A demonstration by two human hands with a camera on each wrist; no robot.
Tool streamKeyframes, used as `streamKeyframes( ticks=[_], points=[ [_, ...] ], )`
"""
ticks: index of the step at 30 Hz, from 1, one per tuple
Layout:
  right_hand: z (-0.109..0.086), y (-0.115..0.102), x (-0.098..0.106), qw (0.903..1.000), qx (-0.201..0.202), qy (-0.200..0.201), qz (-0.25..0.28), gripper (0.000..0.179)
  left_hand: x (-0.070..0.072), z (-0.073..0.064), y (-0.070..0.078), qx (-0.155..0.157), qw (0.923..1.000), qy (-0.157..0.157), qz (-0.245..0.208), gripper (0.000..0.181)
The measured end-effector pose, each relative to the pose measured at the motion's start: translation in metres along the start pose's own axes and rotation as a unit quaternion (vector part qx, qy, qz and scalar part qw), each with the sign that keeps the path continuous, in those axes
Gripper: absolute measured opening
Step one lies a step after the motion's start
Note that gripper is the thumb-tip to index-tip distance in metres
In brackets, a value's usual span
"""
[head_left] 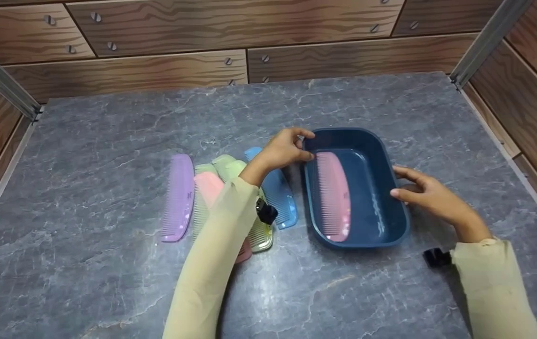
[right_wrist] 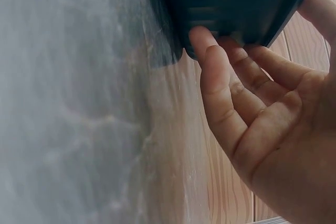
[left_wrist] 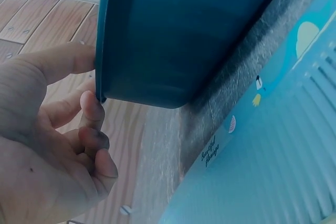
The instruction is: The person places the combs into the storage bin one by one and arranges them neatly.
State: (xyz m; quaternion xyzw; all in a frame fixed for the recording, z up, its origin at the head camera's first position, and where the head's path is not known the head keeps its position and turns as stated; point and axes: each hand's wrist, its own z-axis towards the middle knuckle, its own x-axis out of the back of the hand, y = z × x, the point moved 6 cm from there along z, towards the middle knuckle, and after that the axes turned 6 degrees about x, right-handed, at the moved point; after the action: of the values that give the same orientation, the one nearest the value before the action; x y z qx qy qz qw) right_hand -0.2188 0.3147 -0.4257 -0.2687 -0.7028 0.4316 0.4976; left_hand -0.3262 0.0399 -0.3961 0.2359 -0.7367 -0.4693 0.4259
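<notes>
A dark blue plastic tub (head_left: 372, 188) stands on the table with one pink comb (head_left: 337, 197) lying inside along its left wall. My left hand (head_left: 289, 148) pinches the rim at the far left corner with thumb and index finger; its other fingers curl outside the wall in the left wrist view. On the opposite side, my right hand (head_left: 431, 195) touches the tub, thumb at the rim and loosely bent fingers against the outer wall (right_wrist: 231, 9). Beneath my left forearm, a blue comb (head_left: 280, 197) lies close to the tub.
Left of the tub lie more combs: a purple comb (head_left: 179, 197) at the outer side, then overlapping green combs (head_left: 223, 162) and a light pink comb (head_left: 208, 186), partly hidden by my left sleeve (head_left: 221, 235). Wood-patterned panels (head_left: 296, 23) and metal posts bound the marbled table (head_left: 108, 141).
</notes>
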Motion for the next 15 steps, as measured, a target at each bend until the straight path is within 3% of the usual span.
streamKeyframes(
  ticks=[15],
  points=[
    [0.001, 0.0, 0.0, 1.0, 0.005, 0.005, -0.004, 0.065, 0.01, -0.012, 0.003, -0.019, 0.9991, -0.003, -0.038, 0.049]
  ],
)
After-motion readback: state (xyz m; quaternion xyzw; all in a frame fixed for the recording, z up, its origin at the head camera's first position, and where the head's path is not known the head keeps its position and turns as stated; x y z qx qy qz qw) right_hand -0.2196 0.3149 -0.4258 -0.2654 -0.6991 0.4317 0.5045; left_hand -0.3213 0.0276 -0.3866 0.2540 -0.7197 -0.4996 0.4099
